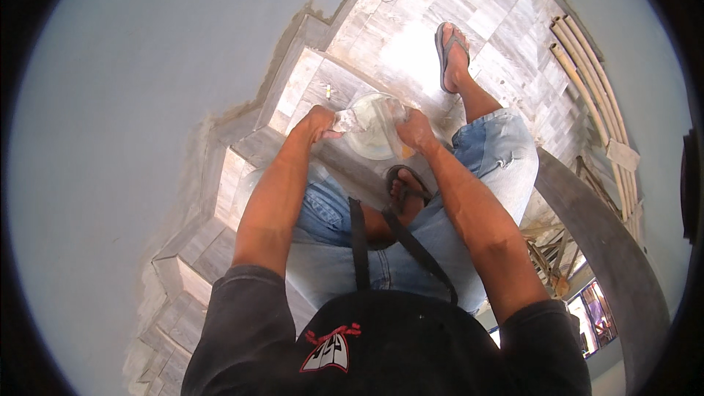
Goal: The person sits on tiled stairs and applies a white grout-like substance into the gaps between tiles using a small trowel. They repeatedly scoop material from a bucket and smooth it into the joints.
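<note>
Between my legs stands a round, pale bucket [369, 148] with whitish paste inside, on a stair tread. My left hand [317, 125] is closed around a putty knife [353, 120], whose paste-smeared blade reaches over the left part of the bucket. At the bucket's right side my right hand [416, 130] is closed on a second flat, paste-smeared blade [397, 108], upright over the opening. Its grip is hidden by my fingers.
Wood-look tiled steps [238, 148] run along the grey wall [125, 88] on my left. A small light-coloured item [328, 91] lies on the tread beyond my left hand. Long pale pipes [598, 92] lean at the right, near a dark curved edge [612, 227].
</note>
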